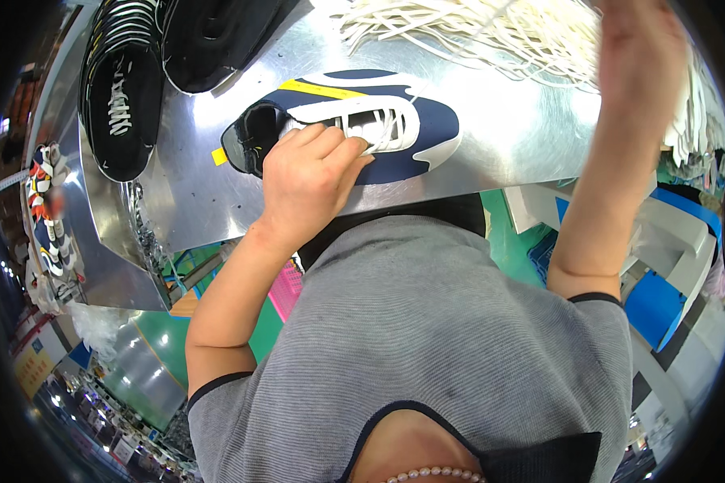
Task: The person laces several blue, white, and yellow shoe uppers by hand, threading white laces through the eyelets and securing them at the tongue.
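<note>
Sneaker: navy, white and yellow low-top sneaker [437,121] lay upright on the metal table [507,149], near the table edge closest to the wearer.
Long axis: ran left to right, roughly along the near table edge; toe right, heel with yellow pull tab [220,157] left.
Left hand: left hand [304,173] was the nearer one, on the sneaker's near side between collar and lacing; fingers curled narrow, gripping the sneaker. Whether a lace sat under the fingertips: hidden.
From left hand: toe and white shoelace [389,129] lay to its right, collar opening to its left and a bit farther off.
Right hand: right hand [643,48] was well apart from the sneaker, raised at upper right by the lace pile [491,36]; motion-blurred, so could not tell if wide, narrow or holding anything.
Lace pile: loose off-white strands, beyond the sneaker to the right, spread on the table.
Black shoe uppers: nested stack of black shoe uppers [114,121] at far left, another black upper [205,48] just beside it; both apart from the sneaker.
Containers: pink perforated basket [285,291] below the table edge, mostly hidden; dark blue basket [543,254] low at right. Contents of both: could not tell.
</note>
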Demonstrator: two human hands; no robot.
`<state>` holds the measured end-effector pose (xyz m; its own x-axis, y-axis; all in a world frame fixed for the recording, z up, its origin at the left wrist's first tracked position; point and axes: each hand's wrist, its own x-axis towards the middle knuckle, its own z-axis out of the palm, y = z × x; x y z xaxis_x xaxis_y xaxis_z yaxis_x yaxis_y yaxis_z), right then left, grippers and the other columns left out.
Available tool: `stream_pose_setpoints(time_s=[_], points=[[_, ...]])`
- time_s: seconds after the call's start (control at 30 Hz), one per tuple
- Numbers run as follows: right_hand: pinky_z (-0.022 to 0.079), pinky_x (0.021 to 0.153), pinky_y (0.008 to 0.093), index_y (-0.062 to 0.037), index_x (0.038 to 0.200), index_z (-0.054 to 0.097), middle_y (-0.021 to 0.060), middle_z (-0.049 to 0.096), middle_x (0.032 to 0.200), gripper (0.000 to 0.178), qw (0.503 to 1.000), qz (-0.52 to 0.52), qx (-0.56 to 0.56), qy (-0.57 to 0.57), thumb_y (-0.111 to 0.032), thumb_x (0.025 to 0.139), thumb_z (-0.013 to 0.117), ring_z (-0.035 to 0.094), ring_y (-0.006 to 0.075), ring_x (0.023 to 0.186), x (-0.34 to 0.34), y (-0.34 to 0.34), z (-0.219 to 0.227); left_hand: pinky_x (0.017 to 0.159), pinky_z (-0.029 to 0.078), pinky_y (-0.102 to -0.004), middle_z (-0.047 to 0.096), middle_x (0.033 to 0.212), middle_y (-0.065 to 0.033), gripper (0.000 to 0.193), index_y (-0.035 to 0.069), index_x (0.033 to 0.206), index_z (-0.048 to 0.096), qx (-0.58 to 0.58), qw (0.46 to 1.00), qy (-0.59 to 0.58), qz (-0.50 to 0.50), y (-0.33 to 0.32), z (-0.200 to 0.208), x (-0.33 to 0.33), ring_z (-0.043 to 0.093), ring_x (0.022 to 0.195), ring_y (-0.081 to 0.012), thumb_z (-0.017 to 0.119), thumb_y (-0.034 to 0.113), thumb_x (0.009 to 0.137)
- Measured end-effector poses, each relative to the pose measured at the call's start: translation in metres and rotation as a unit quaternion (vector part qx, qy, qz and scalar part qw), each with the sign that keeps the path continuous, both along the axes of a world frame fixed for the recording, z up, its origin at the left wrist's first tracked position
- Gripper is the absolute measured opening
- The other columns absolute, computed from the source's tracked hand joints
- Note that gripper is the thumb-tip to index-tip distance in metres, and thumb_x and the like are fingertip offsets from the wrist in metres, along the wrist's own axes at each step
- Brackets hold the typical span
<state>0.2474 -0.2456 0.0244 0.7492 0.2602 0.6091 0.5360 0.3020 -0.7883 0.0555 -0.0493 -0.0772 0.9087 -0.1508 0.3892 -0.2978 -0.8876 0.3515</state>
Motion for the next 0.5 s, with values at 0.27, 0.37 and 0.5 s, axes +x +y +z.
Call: stream_pose_setpoints(time_s=[0.27,0.37,0.5], points=[[0.049,0.069,0.0253,-0.0052,0.101,0.071,0.0034,0.071,0.083,0.014,0.927,0.170,-0.245,0.229,-0.011,0.088,0.070,0.059,0.0080,0.074,-0.066,0.038,-0.111,0.076,0.054,-0.0376,0.073,0.088,-0.0160,0.061,0.001,0.134,0.041,-0.344,0.904,0.193,0.167,0.005,0.015,0.001,0.071,0.082,-0.0343,0.073,0.029,0.090],[0.047,0.065,0.0270,-0.0067,0.099,0.071,0.0037,0.068,0.079,0.013,0.923,0.142,-0.290,0.211,-0.014,0.088,0.070,0.057,0.0099,0.069,-0.067,0.050,-0.115,0.080,0.052,-0.0405,0.072,0.090,-0.0153,0.057,0.002,0.131,0.048,-0.324,0.900,0.189,0.223,0.007,0.007,0.006,0.069,0.085,-0.0340,0.071,0.035,0.090],[0.047,0.065,0.0281,-0.0072,0.099,0.070,0.0054,0.068,0.078,0.013,0.919,0.139,-0.310,0.198,-0.015,0.089,0.068,0.058,0.0122,0.068,-0.068,0.055,-0.112,0.085,0.049,-0.0419,0.072,0.092,-0.0123,0.050,0.006,0.118,0.063,-0.231,0.924,0.137,0.271,-0.002,-0.002,0.011,0.064,0.086,-0.0317,0.074,0.042,0.085]])
